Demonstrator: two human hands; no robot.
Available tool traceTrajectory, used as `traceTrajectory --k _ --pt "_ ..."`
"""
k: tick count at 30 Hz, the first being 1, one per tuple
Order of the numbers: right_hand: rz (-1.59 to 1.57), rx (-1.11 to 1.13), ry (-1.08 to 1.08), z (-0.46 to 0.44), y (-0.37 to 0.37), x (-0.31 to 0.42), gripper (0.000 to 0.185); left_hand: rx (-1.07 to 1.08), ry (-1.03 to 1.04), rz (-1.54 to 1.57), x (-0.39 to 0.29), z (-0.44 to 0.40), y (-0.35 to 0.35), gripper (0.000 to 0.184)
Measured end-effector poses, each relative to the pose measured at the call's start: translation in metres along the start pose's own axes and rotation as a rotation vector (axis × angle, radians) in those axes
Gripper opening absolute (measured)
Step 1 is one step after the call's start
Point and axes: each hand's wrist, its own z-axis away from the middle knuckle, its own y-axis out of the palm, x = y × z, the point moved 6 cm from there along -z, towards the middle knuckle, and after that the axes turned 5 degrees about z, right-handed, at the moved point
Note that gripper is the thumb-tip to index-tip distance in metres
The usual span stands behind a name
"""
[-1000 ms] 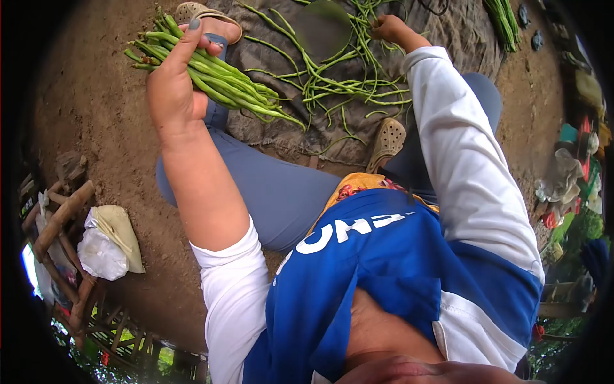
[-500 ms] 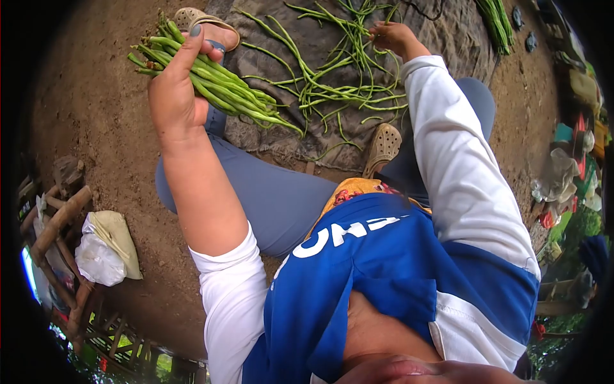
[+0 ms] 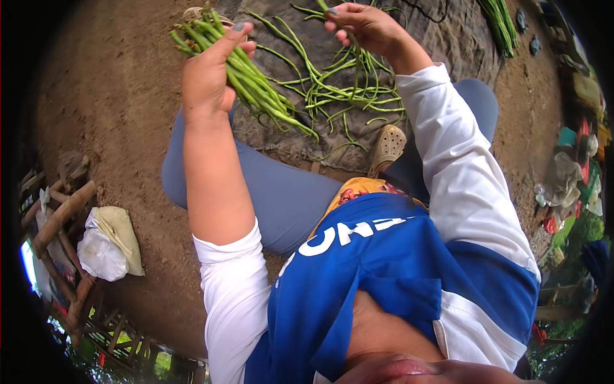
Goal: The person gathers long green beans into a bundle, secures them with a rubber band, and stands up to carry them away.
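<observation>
My left hand (image 3: 214,70) is wrapped round a bundle of long green beans (image 3: 259,86), thumb on top, with the stem ends at the upper left. At the top centre my right hand (image 3: 368,29) pinches a green bean (image 3: 323,5) between thumb and fingers; part of it passes out of the frame. Loose long beans (image 3: 348,93) lie tangled on the dark cloth (image 3: 448,48) below and beside my right hand.
Another bean bundle (image 3: 497,25) lies at the upper right. My clog (image 3: 387,148) rests at the cloth's near edge. A pale sack with a white plastic bag (image 3: 105,253) sits on the soil at left, beside a wooden frame (image 3: 57,224). Plastic items (image 3: 566,179) lie far right.
My right hand has lifted from the loose beans and moved left and up, a bean in its fingers. My left hand has shifted right with its bundle.
</observation>
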Motion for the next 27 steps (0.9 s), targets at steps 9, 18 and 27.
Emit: traceTrajectory --k 9,18,27 --pt "0.047 0.229 0.142 0.002 0.094 -0.025 0.018 0.07 -0.098 0.03 0.027 -0.018 0.007 0.014" --pt "0.083 0.182 0.182 0.023 0.064 -0.042 0.027 -0.113 0.06 0.145 -0.004 -0.019 -0.017 0.011" --pt "0.063 0.36 0.236 0.027 0.072 -0.044 0.03 -0.087 0.102 0.113 -0.005 -0.022 -0.023 0.02"
